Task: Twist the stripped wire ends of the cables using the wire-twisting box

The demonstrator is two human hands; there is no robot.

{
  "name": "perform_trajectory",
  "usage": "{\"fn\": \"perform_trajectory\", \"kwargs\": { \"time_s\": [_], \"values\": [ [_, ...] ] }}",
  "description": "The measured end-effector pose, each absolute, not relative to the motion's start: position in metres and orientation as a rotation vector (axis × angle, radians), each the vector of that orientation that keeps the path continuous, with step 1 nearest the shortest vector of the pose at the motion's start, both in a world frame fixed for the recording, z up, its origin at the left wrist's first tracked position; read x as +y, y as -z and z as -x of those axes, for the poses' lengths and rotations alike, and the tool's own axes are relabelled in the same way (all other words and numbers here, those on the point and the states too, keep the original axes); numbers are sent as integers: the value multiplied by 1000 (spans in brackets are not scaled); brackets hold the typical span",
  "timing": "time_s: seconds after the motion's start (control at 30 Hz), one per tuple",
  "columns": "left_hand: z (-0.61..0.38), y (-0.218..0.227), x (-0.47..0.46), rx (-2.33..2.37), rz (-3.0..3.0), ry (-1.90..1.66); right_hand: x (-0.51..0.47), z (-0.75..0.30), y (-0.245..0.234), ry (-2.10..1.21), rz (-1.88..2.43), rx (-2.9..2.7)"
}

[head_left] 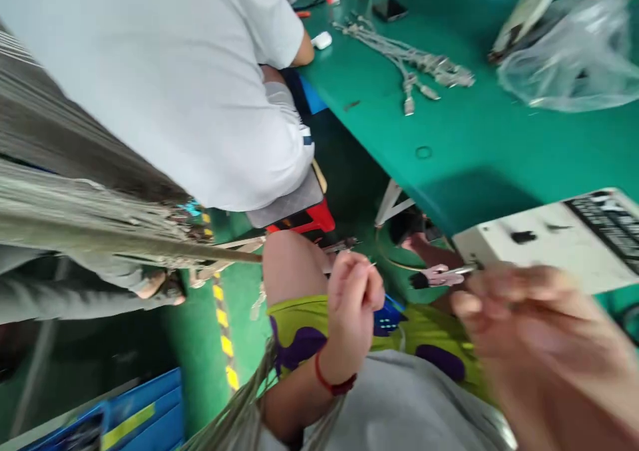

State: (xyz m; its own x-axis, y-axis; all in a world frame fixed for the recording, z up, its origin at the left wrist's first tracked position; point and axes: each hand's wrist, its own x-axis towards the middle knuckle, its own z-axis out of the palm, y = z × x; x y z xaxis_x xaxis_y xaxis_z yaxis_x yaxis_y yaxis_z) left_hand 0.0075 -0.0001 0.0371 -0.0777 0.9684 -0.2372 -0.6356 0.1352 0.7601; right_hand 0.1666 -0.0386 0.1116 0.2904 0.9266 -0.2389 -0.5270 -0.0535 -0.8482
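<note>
The left hand (352, 291) is pinched shut on a thin wire end (372, 263) over the lap, below the desk (449, 158) edge. The right hand (544, 344) — blurred — has its fingers closed on a small tool (442, 277) beside a white box (549, 238). A cable bundle (409, 58) lies far up the desk — near a co-worker.
</note>
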Motion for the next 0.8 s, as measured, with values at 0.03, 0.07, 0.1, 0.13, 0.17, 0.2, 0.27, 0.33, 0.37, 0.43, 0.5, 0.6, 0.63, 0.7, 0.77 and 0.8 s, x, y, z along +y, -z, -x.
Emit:
{"fn": "perform_trajectory", "kwargs": {
  "time_s": [0.03, 0.07, 0.1, 0.13, 0.17, 0.2, 0.27, 0.33, 0.37, 0.43, 0.5, 0.6, 0.63, 0.7, 0.77, 0.8],
  "values": [
    [-6, -41, -2, 864, -507, -1419, -36, -165, -116, -1256, 1086, -487],
    [-5, -44, -5, 835, -539, -1412, -33, -160, -118, -1258, 1106, -474],
    [-4, -48, -8, 821, -582, -1407, -30, -155, -119, -1263, 1118, -454],
    [-4, -51, -12, 817, -633, -1399, -27, -149, -119, -1265, 1122, -431],
    [-5, -54, -16, 819, -685, -1389, -25, -144, -118, -1269, 1125, -414],
    [-6, -56, -20, 823, -729, -1374, -24, -140, -117, -1277, 1124, -406],
    [-10, -58, -26, 807, -778, -1320, -26, -136, -116, -1296, 1112, -408],
    [-13, -58, -29, 760, -778, -1265, -28, -136, -115, -1311, 1090, -428],
    [-14, -58, -29, 741, -775, -1250, -30, -136, -114, -1319, 1079, -437],
    [-16, -59, -28, 730, -780, -1246, -32, -137, -114, -1331, 1065, -437],
    [-17, -60, -27, 727, -809, -1262, -34, -138, -115, -1361, 1059, -411],
    [-17, -65, -25, 662, -884, -1273, -42, -140, -119, -1465, 1024, -337],
    [-16, -67, -24, 635, -916, -1276, -45, -142, -120, -1516, 1002, -305],
    [-15, -71, -24, 612, -985, -1281, -53, -145, -121, -1611, 947, -242],
    [-14, -73, -24, 617, -1052, -1286, -59, -149, -122, -1673, 903, -201],
    [-14, -74, -24, 622, -1077, -1288, -60, -150, -121, -1684, 888, -196]
  ]
}}
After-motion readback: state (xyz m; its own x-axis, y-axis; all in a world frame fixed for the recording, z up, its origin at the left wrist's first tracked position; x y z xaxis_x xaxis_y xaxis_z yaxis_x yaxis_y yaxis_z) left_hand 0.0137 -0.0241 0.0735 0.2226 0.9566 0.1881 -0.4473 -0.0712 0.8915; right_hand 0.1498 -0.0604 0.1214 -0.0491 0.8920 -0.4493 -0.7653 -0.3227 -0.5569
